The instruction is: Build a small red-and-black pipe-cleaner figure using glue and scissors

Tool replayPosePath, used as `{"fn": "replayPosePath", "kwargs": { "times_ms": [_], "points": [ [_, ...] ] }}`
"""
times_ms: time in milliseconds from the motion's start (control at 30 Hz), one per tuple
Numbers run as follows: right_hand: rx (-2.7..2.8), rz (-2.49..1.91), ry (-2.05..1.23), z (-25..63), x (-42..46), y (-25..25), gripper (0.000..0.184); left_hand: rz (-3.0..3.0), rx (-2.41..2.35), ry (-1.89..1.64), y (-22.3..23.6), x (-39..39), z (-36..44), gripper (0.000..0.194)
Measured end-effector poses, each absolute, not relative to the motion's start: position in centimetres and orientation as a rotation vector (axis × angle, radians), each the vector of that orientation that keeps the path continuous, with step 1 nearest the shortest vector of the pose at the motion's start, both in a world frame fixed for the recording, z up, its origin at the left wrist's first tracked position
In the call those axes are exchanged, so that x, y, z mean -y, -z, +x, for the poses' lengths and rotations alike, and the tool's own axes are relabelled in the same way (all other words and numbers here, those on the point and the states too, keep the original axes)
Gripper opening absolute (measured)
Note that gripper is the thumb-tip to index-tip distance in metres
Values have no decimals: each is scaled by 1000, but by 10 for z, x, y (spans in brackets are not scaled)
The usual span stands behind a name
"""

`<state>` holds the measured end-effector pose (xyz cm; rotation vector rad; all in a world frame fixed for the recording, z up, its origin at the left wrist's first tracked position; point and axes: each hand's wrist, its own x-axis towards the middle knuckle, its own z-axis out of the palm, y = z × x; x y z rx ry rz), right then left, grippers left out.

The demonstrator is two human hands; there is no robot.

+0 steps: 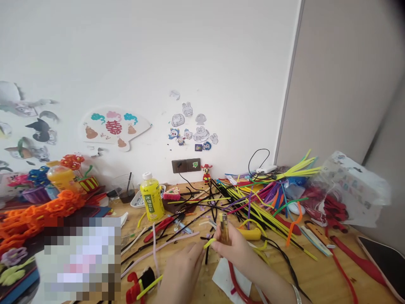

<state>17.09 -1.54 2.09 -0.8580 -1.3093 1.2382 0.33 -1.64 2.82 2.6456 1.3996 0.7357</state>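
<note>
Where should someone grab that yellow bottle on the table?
Grip the yellow bottle around its middle, over the green label, coming from the near side, above the black pipe cleaners at its foot. It stands upright, so the body likely gives a steadier hold than the small white cap.
</note>
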Motion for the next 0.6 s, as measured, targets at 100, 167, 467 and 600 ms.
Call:
{"fn": "replayPosePath", "kwargs": {
  "times_ms": [100, 167, 467, 600],
  "points": [
    [1302, -850, -1220, 172, 16, -22, 24, 2718, -1369, -751, -30, 18, 2, 26],
    [1335, -805, -1234, 173, 17, -24, 23, 2757, -1372, -733, -32, 20, 2, 26],
    [1219, -826, -1241, 169, 18, -25, 24, 2918, -1315, -757, -33, 21, 5, 27],
    [1199, -768, -1306, 168, 22, -32, 24, 2957, -1297, -760, -32, 20, 4, 27]
  ]
}}
